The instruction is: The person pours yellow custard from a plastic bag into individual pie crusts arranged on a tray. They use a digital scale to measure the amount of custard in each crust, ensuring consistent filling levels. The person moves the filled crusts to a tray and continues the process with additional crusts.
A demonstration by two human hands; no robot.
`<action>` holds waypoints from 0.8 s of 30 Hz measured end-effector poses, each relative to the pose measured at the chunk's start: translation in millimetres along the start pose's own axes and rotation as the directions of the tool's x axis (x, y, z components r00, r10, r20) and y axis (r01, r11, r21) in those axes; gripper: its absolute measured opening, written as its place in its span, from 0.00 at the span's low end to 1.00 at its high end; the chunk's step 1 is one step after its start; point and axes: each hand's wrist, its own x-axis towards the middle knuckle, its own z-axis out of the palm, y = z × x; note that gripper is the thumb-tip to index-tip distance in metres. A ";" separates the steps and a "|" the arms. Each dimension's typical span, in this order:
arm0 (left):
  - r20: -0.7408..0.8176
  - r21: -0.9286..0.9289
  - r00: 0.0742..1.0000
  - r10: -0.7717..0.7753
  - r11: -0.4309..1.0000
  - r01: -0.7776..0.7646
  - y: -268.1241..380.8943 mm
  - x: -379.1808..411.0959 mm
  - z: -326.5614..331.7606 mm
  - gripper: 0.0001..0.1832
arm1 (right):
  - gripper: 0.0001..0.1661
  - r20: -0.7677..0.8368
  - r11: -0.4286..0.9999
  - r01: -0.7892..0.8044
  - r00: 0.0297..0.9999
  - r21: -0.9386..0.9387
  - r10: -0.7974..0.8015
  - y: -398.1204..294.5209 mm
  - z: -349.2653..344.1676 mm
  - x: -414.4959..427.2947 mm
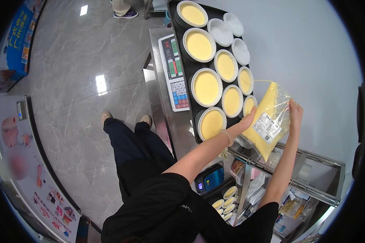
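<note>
My left hand (pixel 248 120) grips the near left side of a clear plastic bag of pale yellow batter (pixel 263 114), its thumb on top. My right hand (pixel 296 114) pinches the bag's right edge. The bag bears a printed label. From its far corner a thin yellow stream (pixel 263 80) runs to a paper-lined cup (pixel 245 80) on the black baking tray (pixel 197 138). Several other lined cups hold yellow batter, among them a large one (pixel 206 87). White paper liners (pixel 220 32) without batter stand at the tray's far right.
A digital scale (pixel 179 94) lies beside the tray on a steel table (pixel 158 103). Nearer are a metal rail (pixel 255 164), a blue-and-black device (pixel 213 177) and more filled cups (pixel 228 202). Another person's foot (pixel 126 14) shows at the top.
</note>
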 end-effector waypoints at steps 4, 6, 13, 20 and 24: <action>0.026 -0.048 0.999 0.031 0.998 -0.029 -6.1 10.2 -0.8 0.41 | 0.16 -0.006 1.000 0.012 1.000 0.000 -0.012 -3.4 0.4 -0.9; 0.021 -0.057 0.999 0.040 0.998 -0.039 -9.4 14.5 -1.0 0.41 | 0.16 -0.002 1.000 0.012 1.000 0.006 -0.011 -4.1 0.7 -0.8; 0.003 -0.015 0.999 0.054 0.998 -0.054 -4.3 13.0 -1.4 0.42 | 0.17 0.003 1.000 0.016 1.000 0.012 -0.016 -1.9 -1.2 2.1; -0.009 0.128 0.990 0.139 0.982 -0.137 28.6 -2.9 -2.0 0.42 | 0.16 -0.137 0.999 0.027 0.990 0.033 -0.022 -8.1 -6.0 -0.9; 0.011 0.231 0.987 0.161 0.960 -0.159 53.8 -13.3 4.2 0.42 | 0.15 -0.193 0.997 0.062 0.980 0.052 -0.051 -9.5 -19.8 -0.7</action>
